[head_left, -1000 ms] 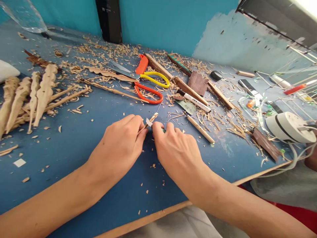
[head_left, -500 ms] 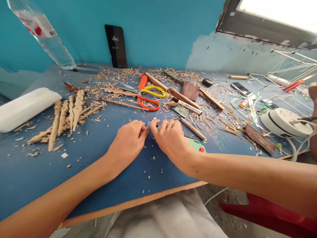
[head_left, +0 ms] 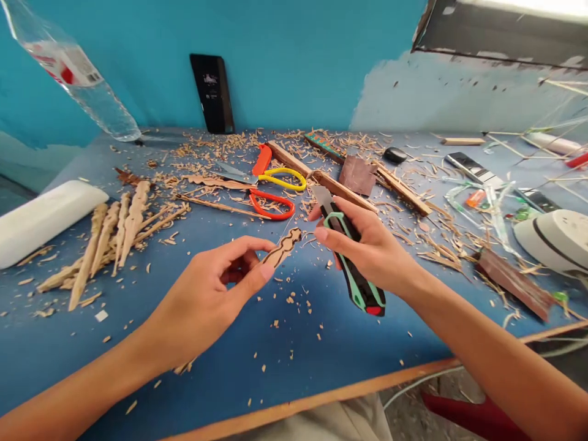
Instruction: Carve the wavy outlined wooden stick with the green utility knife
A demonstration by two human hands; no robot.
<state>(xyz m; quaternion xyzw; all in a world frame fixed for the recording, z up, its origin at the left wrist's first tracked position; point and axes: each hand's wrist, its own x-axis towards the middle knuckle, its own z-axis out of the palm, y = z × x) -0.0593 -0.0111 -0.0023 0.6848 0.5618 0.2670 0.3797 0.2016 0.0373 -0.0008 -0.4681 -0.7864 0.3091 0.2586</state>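
Observation:
My left hand (head_left: 209,294) pinches a small carved wooden stick (head_left: 283,246) between thumb and fingers, raised above the blue table (head_left: 138,343). Its wavy carved tip points up and right. My right hand (head_left: 367,245) is closed round a green and black utility knife (head_left: 351,260), whose grey blade end points up and left, close to the stick's tip. Both hands are lifted off the table top.
Several carved wooden sticks (head_left: 114,229) lie at the left beside a white block (head_left: 43,217). Scissors with red and yellow handles (head_left: 271,190), wood strips, sandpaper (head_left: 357,174) and shavings litter the back. A black phone (head_left: 212,93) leans on the wall. A white device (head_left: 554,239) sits at right.
Both hands have lifted off the table. They have drawn apart, showing the carved stick in the left hand and the whole knife in the right.

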